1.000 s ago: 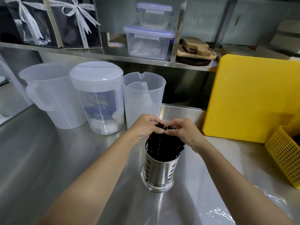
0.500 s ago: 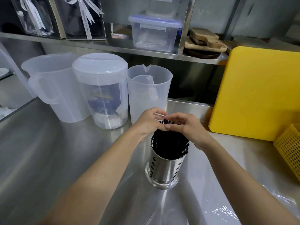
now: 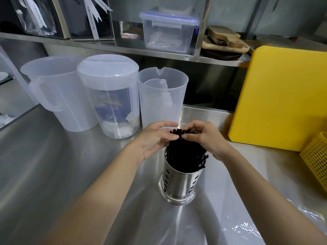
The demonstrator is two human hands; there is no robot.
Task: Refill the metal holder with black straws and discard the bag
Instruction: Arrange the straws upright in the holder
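Observation:
A perforated metal holder (image 3: 178,184) stands upright on the steel counter, packed with black straws (image 3: 184,152). My left hand (image 3: 155,138) and my right hand (image 3: 205,138) meet above it, fingertips pinching the top ends of the straws from either side. Some straws lean out over the holder's right rim. A crumpled clear plastic bag (image 3: 247,228) lies on the counter at the lower right, touched by neither hand.
Three translucent plastic jugs (image 3: 108,96) stand behind the holder to the left. A yellow cutting board (image 3: 283,98) leans at the right, with a yellow perforated basket (image 3: 316,160) beside it. A shelf (image 3: 123,48) above carries a lidded container and wooden boards.
Both hands have stayed on the straw tops, with the fingers spreading slightly. The camera has tilted down a little, shifting the scene upward.

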